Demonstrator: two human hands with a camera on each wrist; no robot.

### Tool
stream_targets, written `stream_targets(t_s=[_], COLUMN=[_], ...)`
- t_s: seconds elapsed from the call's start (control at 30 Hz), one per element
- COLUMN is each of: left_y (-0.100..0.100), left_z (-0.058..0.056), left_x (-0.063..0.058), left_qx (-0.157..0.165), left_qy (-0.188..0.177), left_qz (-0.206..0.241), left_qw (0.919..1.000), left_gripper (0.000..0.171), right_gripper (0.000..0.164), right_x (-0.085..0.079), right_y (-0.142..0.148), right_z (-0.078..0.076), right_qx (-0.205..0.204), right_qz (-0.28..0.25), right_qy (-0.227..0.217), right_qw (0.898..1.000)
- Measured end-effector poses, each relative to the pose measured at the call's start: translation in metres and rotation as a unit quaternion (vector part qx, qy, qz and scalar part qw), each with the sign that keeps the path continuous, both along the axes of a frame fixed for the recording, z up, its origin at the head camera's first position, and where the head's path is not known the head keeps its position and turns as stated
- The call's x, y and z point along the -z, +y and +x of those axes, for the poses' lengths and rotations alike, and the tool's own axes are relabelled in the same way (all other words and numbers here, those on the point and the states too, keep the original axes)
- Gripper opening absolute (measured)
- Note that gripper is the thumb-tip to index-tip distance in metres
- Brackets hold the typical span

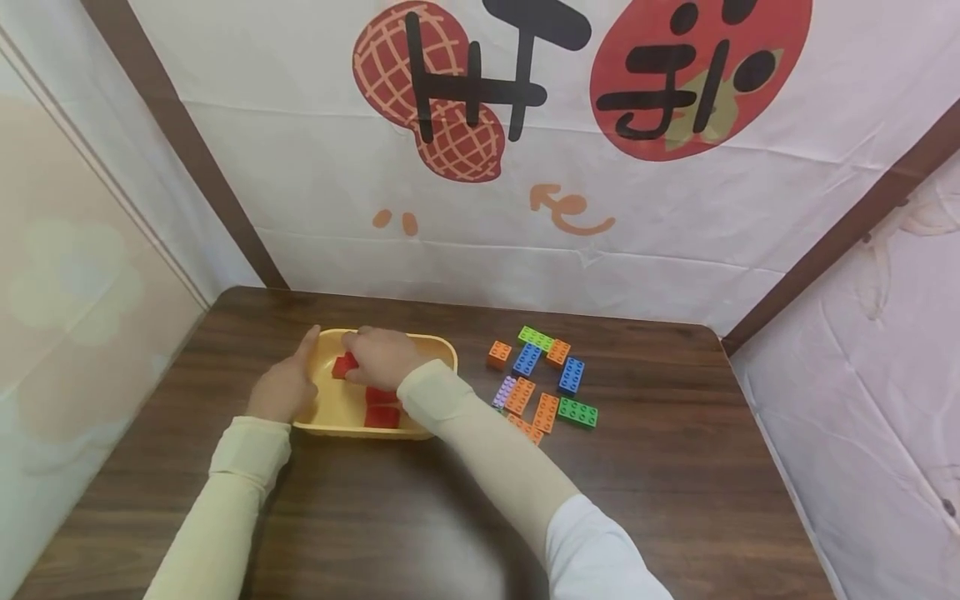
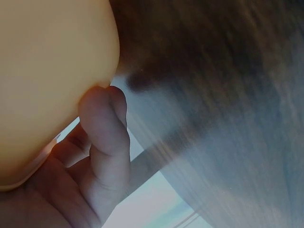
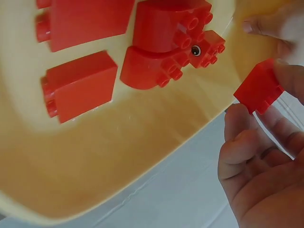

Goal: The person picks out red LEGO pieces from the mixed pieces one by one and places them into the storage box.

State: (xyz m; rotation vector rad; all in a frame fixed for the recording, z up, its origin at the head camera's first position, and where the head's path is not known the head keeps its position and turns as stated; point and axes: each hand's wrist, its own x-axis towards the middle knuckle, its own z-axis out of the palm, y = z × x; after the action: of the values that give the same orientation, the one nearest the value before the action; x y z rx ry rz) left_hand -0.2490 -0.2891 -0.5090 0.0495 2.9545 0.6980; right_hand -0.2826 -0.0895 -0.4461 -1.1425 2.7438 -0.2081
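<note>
A yellow plastic tray [image 1: 326, 404] lies on the table with several red building bricks in it. My left hand [image 1: 285, 390] holds the tray's left rim, the thumb inside; in the left wrist view the curled fingers of that hand [image 2: 102, 147] meet the outer wall. My right hand [image 1: 386, 358] reaches over the tray, and in the right wrist view its thumb and fingers pinch a small red brick [image 3: 259, 85] above the rim. Below lie a red brick with an eye [image 3: 204, 51], curved red bricks [image 3: 142, 69] and a rectangular red brick [image 3: 83, 85].
To the right of the tray several loose bricks lie on the wooden table [image 1: 675, 467]: orange [image 1: 498, 354], blue [image 1: 572, 375], light green [image 1: 535, 337], purple [image 1: 504, 392] and green [image 1: 577, 412]. A printed cloth [image 1: 315, 217] hangs behind the table.
</note>
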Motion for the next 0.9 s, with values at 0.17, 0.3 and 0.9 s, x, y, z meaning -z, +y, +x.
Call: stream_targets(t_s=[0.17,0.3,0.9], left_y=[-0.003,-0.005,-0.003], left_z=[0.001,0.0,0.006], left_x=[0.003,0.007,0.007], left_qx=[0.001,0.003,-0.006], left_qy=[0.016,0.019,0.019], left_qz=[0.001,0.004,0.008], left_qw=[0.9999,0.9998,0.9998], left_gripper=[0.097,0.098,0.092], right_gripper=[0.017,0.017,0.013], right_x=[0.005,0.011,0.049], right_y=[-0.014,-0.027,-0.058], right_z=[-0.001,0.0,-0.007], right_qx=[-0.012,-0.011,-0.01], right_qz=[-0.016,-0.008,0.023], right_qy=[-0.004,0.011,-0.016], right_qw=[1.0,1.0,1.0])
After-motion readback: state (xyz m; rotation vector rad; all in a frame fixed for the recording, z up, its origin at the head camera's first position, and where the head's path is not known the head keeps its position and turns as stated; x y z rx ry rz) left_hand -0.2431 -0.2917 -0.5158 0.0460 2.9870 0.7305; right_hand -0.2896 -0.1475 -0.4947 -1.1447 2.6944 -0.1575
